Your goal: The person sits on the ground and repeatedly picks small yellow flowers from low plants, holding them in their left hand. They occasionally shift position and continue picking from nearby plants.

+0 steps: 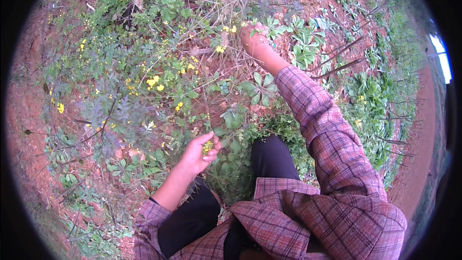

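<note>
Small yellow flower heads [207,147] lie in my left hand [202,153], whose fingers curl around them above the weeds, left of my knee. My right hand [254,36] reaches out among the plants at the upper middle. Its fingers are partly hidden by leaves and dry stems, so whether it grips anything does not show. Right beside it are yellow blossoms [226,29] on thin stalks. More yellow flowers [153,82] grow in the leafy patch between and left of my hands.
Broad-leaved green rosettes [305,45] grow on reddish soil to the right, near a small piece of litter [321,23]. Bare dark stems [339,68] stick out beside my right forearm. A dirt strip [420,144] curves along the right edge. Dry grass tangles around the right hand.
</note>
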Motion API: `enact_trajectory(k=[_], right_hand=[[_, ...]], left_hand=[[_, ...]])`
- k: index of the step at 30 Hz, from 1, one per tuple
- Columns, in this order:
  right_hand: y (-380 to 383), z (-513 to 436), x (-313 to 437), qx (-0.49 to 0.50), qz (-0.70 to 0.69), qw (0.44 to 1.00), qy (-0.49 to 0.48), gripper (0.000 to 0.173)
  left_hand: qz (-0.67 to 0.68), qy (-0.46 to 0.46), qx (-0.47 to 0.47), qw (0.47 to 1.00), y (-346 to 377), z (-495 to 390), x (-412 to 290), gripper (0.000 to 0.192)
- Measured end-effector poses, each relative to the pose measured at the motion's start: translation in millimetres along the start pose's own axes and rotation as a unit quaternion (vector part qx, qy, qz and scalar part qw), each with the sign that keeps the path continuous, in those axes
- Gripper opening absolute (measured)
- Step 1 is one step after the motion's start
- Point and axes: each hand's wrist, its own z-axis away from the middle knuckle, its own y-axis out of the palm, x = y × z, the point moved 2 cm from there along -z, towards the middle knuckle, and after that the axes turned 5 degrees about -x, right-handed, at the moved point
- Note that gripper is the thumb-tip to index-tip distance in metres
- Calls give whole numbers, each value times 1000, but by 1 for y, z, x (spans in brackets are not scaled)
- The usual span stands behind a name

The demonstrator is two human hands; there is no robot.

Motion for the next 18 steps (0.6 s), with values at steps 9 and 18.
enact_trajectory(k=[9, 18], right_hand=[[-53, -16, -5, 166, -82, 980, 68, 22], [-59, -7, 0, 287, -615, 648, 346, 25]], left_hand=[[-21, 63, 47, 997, 6, 46, -13, 27], [219, 240, 35, 945, -76, 163, 50, 22]])
